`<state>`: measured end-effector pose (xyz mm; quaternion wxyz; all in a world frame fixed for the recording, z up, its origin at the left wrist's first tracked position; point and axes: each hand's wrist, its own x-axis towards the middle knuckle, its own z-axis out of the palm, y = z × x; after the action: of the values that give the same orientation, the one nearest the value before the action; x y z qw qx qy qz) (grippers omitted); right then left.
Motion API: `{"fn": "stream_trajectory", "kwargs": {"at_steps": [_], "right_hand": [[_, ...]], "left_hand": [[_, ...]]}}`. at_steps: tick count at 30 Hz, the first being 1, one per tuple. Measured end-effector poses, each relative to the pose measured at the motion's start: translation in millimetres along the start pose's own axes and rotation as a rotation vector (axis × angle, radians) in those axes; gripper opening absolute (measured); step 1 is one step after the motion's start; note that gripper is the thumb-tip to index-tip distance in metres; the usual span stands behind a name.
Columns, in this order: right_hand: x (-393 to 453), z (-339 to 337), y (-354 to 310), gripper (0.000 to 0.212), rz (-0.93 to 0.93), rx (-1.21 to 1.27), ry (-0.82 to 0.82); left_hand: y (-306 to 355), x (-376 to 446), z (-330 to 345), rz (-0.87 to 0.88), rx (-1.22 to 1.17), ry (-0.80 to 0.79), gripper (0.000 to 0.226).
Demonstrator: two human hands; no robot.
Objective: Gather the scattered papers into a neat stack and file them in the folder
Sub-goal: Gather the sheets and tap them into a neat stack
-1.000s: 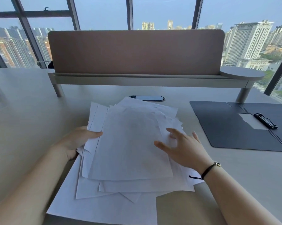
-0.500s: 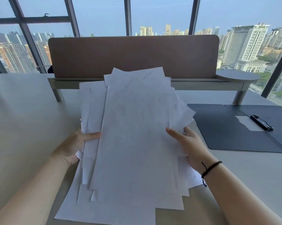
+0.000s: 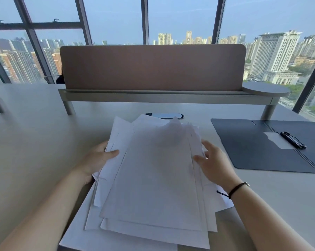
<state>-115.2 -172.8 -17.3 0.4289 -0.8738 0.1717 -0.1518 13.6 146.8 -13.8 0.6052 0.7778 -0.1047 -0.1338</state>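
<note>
A loose, uneven pile of white papers (image 3: 153,178) lies on the desk in front of me, its sheets fanned out at different angles and its far end blurred. My left hand (image 3: 97,160) grips the pile's left edge, thumb on top and fingers underneath. My right hand (image 3: 213,163) is at the pile's right edge with fingers spread, thumb touching the top sheets and palm over lower ones. A dark folder (image 3: 247,149) lies open and flat on the desk to the right, apart from the papers, with a black clip (image 3: 292,140) near its spine.
A brown divider panel (image 3: 153,67) on a grey raised shelf (image 3: 164,98) crosses the back of the desk. A dark oval cable port (image 3: 164,115) sits just beyond the papers. Tall windows stand behind the desk.
Half a second ago both hands held the pile tilted up towards me. Now it has come down nearly flat on the desk, and my right hand has loosened with its fingers spread.
</note>
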Motion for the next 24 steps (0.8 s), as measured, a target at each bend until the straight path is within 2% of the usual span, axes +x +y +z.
{"fn": "stream_trajectory", "kwargs": {"at_steps": [2,5,8,10,11,12,15,19,24], "right_hand": [[3,1,4,0.01,0.031,-0.016,0.053],[5,2,7,0.036,0.1,0.059,0.059],[5,2,5,0.036,0.13,0.087,0.054],[5,4,3,0.042,0.086,0.093,0.077],[6,5,4,0.046,0.07,0.126,0.085],[7,5,4,0.047,0.052,0.175,0.094],[6,4,6,0.029,0.08,0.405,0.071],[4,-4,10,0.012,0.139,0.645,0.061],[-1,-6,3,0.018,0.147,0.854,-0.059]], "left_hand": [[3,-2,4,0.078,0.173,0.047,0.022],[10,-8,12,0.172,0.404,0.114,0.011],[10,-11,15,0.267,0.664,0.153,0.017],[7,-8,13,0.222,0.573,0.132,0.008],[6,-6,13,0.17,0.497,0.113,0.008],[6,-4,14,0.133,0.43,0.1,0.018],[8,-2,17,0.098,0.181,0.075,0.025],[8,-3,16,0.036,-0.2,-0.001,0.044],[16,-9,19,-0.058,-0.353,-0.035,0.035]]}}
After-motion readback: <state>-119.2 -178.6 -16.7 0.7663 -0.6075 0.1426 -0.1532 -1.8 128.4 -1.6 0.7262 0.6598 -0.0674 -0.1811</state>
